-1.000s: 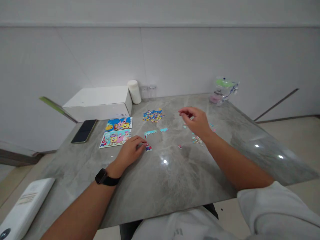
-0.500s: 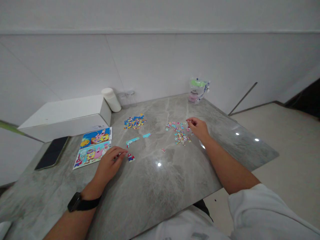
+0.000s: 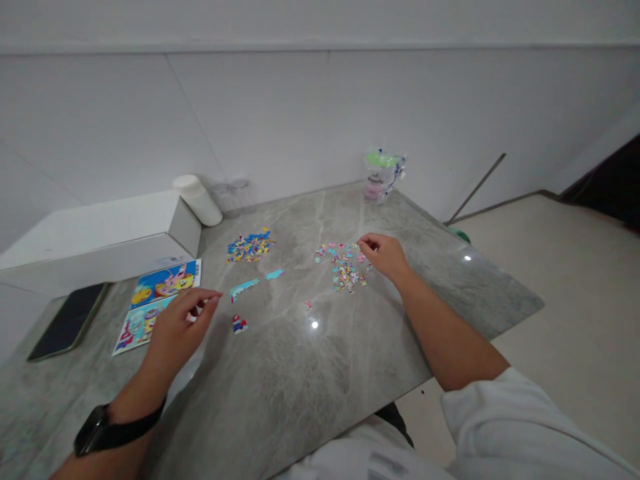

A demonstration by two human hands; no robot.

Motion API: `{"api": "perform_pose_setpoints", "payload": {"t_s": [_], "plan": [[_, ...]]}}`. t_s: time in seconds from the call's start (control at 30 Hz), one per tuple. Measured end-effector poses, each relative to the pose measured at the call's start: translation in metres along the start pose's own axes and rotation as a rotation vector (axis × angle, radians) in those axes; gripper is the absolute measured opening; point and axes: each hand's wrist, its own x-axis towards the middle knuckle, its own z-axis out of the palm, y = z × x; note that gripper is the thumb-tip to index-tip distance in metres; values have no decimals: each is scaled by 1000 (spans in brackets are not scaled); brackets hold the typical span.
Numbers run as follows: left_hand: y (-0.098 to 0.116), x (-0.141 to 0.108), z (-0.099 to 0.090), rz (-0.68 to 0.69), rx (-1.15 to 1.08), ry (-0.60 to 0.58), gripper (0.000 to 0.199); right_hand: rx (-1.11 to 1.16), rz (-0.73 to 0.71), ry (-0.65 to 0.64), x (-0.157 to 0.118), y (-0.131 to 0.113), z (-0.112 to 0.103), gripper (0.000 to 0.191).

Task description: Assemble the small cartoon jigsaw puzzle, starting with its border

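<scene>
Lying just left of the narrowly pinched right hand point(image 3: 386, 257) are pastel puzzle pieces point(image 3: 347, 275).

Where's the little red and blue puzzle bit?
In the head view, the red and blue puzzle bit lies left of centre on the grey table, just below the light blue strip and right of the left hand.

Dark-screened phone point(image 3: 70, 322) near white box point(image 3: 100, 230); white canister point(image 3: 199, 201) beside box, clear glasses point(image 3: 230, 187) near canister.
</scene>
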Motion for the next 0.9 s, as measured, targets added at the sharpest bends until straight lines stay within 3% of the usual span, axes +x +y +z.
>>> {"api": "perform_pose_setpoints", "payload": {"t_s": [0.2,0.47,0.6,0.7,0.9], "plan": [[39,51,14,77,-19,-161,43,-7,20,9,2,6,-1,24],[101,109,87,311,-5,-332,32,-17,18,-10,2,8,1,26],[132,117,130,346,0,-541,25,-33,-10,-72,0,5,6,27],[152,116,153,406,39,-558,21,-61,-24,-88,-1,4,7,24],[160,117,171,420,137,-620,15,-85,-51,-98,-2,3,8,22]]}}
